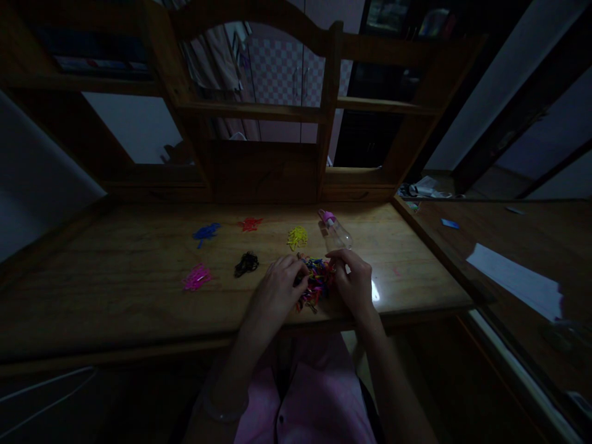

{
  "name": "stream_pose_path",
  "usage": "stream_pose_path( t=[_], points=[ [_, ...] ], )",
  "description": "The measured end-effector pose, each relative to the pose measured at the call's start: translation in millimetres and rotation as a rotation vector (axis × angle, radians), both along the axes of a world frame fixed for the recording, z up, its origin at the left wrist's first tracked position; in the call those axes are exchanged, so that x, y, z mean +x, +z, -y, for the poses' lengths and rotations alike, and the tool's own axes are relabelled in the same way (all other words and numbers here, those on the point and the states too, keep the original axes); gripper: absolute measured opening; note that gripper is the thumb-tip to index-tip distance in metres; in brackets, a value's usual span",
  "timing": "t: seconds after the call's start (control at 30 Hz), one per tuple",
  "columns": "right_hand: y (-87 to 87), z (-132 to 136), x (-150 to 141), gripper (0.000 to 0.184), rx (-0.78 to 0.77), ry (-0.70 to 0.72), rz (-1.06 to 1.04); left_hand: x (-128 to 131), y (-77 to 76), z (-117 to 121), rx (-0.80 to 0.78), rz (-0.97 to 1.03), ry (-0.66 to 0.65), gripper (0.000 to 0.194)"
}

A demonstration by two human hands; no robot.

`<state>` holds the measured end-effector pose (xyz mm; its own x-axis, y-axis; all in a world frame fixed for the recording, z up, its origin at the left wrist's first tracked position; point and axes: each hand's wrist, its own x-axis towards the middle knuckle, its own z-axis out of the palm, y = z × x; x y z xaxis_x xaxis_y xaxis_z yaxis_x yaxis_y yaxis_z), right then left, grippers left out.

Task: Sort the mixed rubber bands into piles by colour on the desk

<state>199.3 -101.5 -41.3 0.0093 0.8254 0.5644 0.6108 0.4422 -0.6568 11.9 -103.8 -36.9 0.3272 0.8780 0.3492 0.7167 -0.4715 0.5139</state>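
The wooden desk (115, 265) carries a blue pile (206, 232), red pile (250, 224), pink pile (197, 277), black pile (246, 263) and yellow pile (297, 237), all apart. A multicoloured heap (315, 288) lies near its front edge, a clear bottle (340, 235) (pink-capped) lying beyond.

Btl (338, 233) on desk (139, 302), just behind main pile (318, 280).

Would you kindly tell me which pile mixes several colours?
The heap between the left hand and right hand; blue pile, red pile, yellow pile, black pile and pink pile are single-coloured.
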Motion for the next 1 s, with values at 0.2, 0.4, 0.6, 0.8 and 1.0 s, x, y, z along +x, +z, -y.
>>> stream_pose_path(
  t=[0.2, 0.4, 0.6, 0.8, 1.0],
  points=[
    [1.1, 0, 0, 0.026, 0.007, 0.000, -0.001, -5, 4.2, -2, 0.010, 0.052, 0.021, 0.007],
    [-0.3, 0, 0, 0.025, 0.002, 0.004, -0.003, 2, 11.3, 0, 0.036, 0.059, 0.026, 0.004],
    [-1.5, 0, 0, 0.027, 0.003, 0.003, -0.003, 15, 3.5, -1, 0.040, -0.110, 0.016, 0.003],
    [0.9, 1, 0, 0.028, 0.002, 0.014, -0.005, 16, 2.2, 3, 0.052, -0.140, 0.011, 0.008],
    [0.3, 1, 0, 0.029, -0.004, 0.024, -0.004, 17, -0.8, 2, 0.015, -0.151, 0.028, 0.014]
  ],
)
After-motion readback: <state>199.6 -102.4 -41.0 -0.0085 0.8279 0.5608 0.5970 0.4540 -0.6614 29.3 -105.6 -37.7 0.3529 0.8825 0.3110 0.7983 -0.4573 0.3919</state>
